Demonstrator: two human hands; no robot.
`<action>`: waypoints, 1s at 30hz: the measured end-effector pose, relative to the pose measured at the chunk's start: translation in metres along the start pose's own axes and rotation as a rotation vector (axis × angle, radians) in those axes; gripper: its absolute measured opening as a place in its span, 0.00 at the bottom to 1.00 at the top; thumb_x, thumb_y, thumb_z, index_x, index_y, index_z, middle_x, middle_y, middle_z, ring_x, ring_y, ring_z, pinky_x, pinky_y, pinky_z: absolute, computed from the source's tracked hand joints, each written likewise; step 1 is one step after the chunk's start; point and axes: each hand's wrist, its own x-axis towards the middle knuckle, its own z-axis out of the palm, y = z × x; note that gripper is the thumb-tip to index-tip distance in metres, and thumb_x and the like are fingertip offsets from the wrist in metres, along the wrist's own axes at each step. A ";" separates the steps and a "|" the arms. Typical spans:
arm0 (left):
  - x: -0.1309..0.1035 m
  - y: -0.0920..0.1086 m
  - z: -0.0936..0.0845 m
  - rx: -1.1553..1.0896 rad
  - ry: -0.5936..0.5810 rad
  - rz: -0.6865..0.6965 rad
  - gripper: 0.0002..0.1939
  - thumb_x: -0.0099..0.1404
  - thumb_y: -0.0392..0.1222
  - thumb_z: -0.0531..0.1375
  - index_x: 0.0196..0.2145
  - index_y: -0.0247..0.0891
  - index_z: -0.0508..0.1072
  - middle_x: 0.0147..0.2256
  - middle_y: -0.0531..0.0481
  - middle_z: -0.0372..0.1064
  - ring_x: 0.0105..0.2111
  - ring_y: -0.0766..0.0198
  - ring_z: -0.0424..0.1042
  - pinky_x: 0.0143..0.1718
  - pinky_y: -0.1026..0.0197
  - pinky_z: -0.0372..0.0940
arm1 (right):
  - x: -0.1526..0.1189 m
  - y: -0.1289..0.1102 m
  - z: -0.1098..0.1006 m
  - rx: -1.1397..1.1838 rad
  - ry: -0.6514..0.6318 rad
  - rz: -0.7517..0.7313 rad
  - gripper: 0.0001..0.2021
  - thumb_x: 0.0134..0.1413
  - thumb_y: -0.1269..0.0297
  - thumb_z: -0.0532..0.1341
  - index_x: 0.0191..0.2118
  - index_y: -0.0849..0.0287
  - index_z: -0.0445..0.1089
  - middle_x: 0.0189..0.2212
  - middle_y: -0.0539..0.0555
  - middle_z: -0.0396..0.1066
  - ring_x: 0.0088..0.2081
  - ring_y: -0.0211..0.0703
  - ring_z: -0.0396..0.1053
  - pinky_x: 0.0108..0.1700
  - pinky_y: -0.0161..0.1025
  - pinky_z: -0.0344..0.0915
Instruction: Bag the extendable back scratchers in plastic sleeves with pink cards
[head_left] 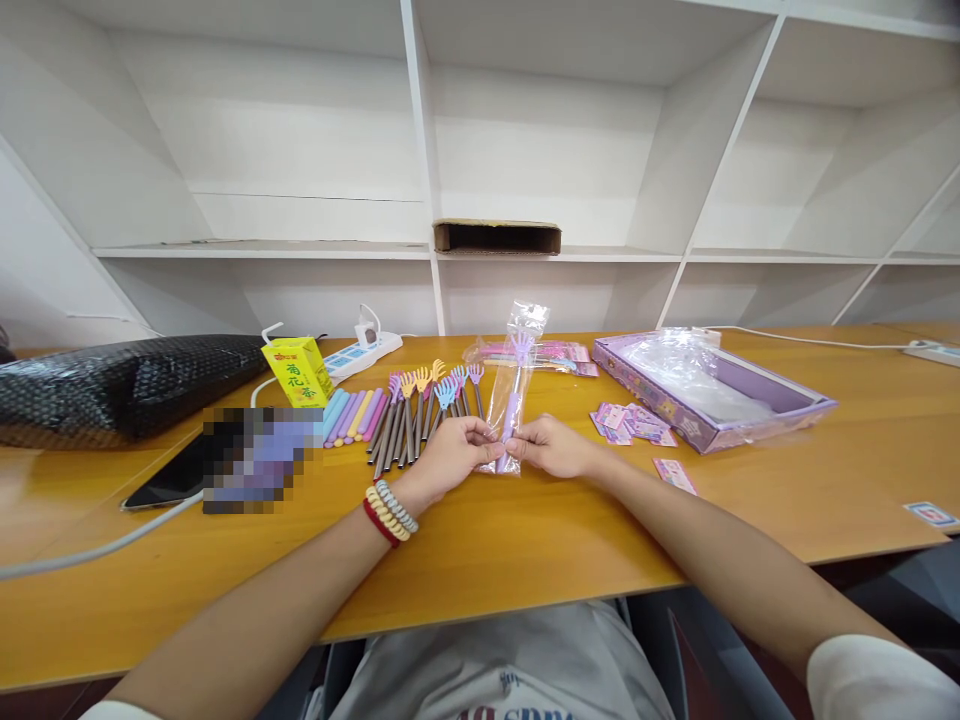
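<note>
Both hands pinch the lower part of a clear plastic bag (498, 398) that has a purple back scratcher (513, 410) inside, its claw end pointing away from me. My left hand (454, 455) grips the bag's left side, fingers closed. From the right, my right hand (551, 446) is closed on the bag and the handle within it. Just left of the bag lie several back scratcher rods (405, 425) with yellow, blue and purple claw heads. Beside them is a row of pastel handle grips (354, 418). Small printed cards (634, 422) lie to the right.
A purple tray box (780, 425) with clear bags (675, 365) stands at right. Packed scratchers (577, 358) lie behind my hands. At left are a yellow drink carton (298, 372), a power strip (360, 358), a dark tablet (169, 465) and a black bubble-wrapped parcel (135, 385).
</note>
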 end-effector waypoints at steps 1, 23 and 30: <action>0.000 0.000 0.000 -0.004 -0.010 -0.002 0.17 0.42 0.42 0.69 0.26 0.33 0.67 0.23 0.53 0.65 0.24 0.69 0.64 0.26 0.65 0.60 | 0.000 0.000 0.000 0.009 -0.004 0.008 0.22 0.58 0.49 0.48 0.21 0.61 0.56 0.18 0.45 0.46 0.22 0.30 0.45 0.24 0.30 0.45; 0.018 0.005 -0.052 -0.029 0.420 0.090 0.16 0.46 0.40 0.66 0.25 0.36 0.59 0.21 0.54 0.67 0.24 0.60 0.72 0.27 0.57 0.68 | -0.001 -0.010 -0.004 -0.226 -0.034 0.013 0.25 0.58 0.47 0.47 0.22 0.62 0.62 0.16 0.46 0.53 0.21 0.31 0.50 0.26 0.33 0.47; 0.004 0.004 -0.027 0.044 0.086 0.252 0.15 0.48 0.40 0.65 0.24 0.37 0.59 0.20 0.55 0.66 0.21 0.65 0.69 0.26 0.61 0.65 | -0.001 -0.007 -0.003 -0.025 0.080 0.055 0.22 0.58 0.47 0.48 0.36 0.62 0.65 0.23 0.49 0.65 0.25 0.33 0.59 0.29 0.32 0.55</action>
